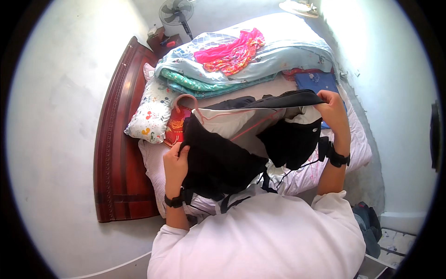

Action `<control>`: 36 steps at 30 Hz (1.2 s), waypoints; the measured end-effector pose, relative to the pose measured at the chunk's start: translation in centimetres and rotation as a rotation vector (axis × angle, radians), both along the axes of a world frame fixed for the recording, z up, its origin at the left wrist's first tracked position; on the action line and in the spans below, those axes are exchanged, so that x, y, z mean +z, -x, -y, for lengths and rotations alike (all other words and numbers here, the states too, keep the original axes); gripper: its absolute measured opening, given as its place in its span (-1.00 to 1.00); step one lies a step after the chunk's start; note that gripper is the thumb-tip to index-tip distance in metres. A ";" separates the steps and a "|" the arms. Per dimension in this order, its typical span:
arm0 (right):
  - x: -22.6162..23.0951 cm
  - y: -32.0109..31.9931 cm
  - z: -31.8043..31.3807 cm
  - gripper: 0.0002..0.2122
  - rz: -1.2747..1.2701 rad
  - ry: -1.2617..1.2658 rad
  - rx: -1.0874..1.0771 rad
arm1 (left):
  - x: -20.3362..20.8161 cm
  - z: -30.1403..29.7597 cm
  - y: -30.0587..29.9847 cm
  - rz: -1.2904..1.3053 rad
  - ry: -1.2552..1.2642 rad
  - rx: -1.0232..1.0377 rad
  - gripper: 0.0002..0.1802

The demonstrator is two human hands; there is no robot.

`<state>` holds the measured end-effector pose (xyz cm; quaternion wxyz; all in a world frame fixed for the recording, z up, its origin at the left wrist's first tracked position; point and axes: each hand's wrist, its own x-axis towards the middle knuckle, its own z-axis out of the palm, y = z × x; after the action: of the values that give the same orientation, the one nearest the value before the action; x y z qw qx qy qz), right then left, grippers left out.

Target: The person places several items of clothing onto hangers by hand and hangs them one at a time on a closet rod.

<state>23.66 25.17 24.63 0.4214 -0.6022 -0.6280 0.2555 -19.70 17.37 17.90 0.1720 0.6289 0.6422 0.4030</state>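
Note:
Between my two hands a black jacket [222,162] with a zip edge and a pale lining is spread above the bed. My left hand [176,162] is closed on its left front edge, near the zip teeth. Higher up on the right, my right hand [335,111] pinches the dark upper edge of the same jacket. A pink clothes hanger [187,98] shows inside the opening, its hook pointing up at the left and its bar crossing the lining. Both wrists wear black straps with cords. Parts of the fingers are hidden by the cloth.
The bed has a dark red wooden headboard [121,139] on the left and a patterned pillow [152,114]. A bright pink cloth [232,51] lies on folded bedding farther back. Blue folded fabric [317,83] is at the right. A fan [177,14] stands behind, beside a small cabinet [162,43].

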 end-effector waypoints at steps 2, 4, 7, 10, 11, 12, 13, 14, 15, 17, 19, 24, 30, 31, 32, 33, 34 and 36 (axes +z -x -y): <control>-0.4 0.1 0.7 -0.84 -0.080 -0.006 0.060 | 1.4 0.4 -0.8 0.066 0.030 -0.066 -0.72; -0.5 0.6 0.7 -0.84 -0.070 0.013 0.098 | 2.2 0.9 -1.8 0.104 0.066 -0.102 -0.74; -0.5 2.1 1.0 -0.81 -0.057 0.041 0.129 | 2.9 1.3 -2.4 0.096 0.131 -0.209 -0.81; -1.1 2.0 1.1 -0.79 -0.041 0.102 0.017 | 2.1 1.3 -1.8 0.037 0.200 -0.383 -0.85; -1.8 1.6 1.0 -0.79 -0.040 0.092 0.014 | 1.9 1.4 -1.4 0.015 0.237 -0.477 -0.85; -2.7 1.3 1.0 -0.81 -0.036 0.075 0.021 | 2.3 1.6 -1.6 0.033 0.237 -0.440 -0.85; -3.0 1.4 1.1 -0.82 -0.031 0.057 0.029 | 1.5 1.6 -1.3 0.045 0.239 -0.418 -0.84; -3.0 1.9 1.7 -0.84 -0.060 0.126 0.045 | 1.2 1.6 -1.2 0.060 0.246 -0.417 -0.84; -3.5 2.7 2.1 -0.84 -0.064 0.098 0.109 | 1.2 1.7 -1.3 0.074 0.251 -0.411 -0.84; -4.4 5.5 3.1 -0.82 -0.104 0.119 0.223 | -0.4 1.7 -2.1 0.052 0.188 -0.373 -0.84; -4.1 10.2 4.0 -0.81 -0.023 0.082 0.322 | -3.6 2.0 -3.2 0.082 0.176 -0.256 -0.81; -7.1 14.9 5.7 -0.79 0.189 -0.006 0.380 | -8.8 1.3 -2.9 0.275 0.226 -0.003 -0.80; -1.2 15.1 3.4 -0.94 -0.347 -0.102 0.214 | -6.2 2.0 -4.5 0.129 0.096 -0.279 -0.81; 0.0 15.1 3.4 -0.93 -0.472 -0.120 0.198 | -6.0 2.0 -4.9 0.037 0.044 -0.378 -0.82; 0.5 15.0 3.4 -0.94 -0.450 -0.148 0.206 | -6.0 1.9 -5.4 0.078 -0.031 -0.359 -0.82; 0.9 14.9 3.4 -0.94 -0.428 -0.175 0.214 | -6.0 1.9 -5.6 0.084 -0.033 -0.353 -0.82; 1.3 15.2 3.6 -0.92 -0.295 -0.200 0.280 | -5.8 1.8 -5.7 0.183 -0.044 -0.237 -0.81; 0.5 15.8 4.2 -0.84 -0.002 -0.287 0.436 | -5.1 1.4 -5.7 0.252 -0.045 -0.077 -0.82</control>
<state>7.89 20.99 25.11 0.4382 -0.3864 -0.7724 0.2490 -14.02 15.96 12.78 0.2528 0.6012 0.5817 0.4861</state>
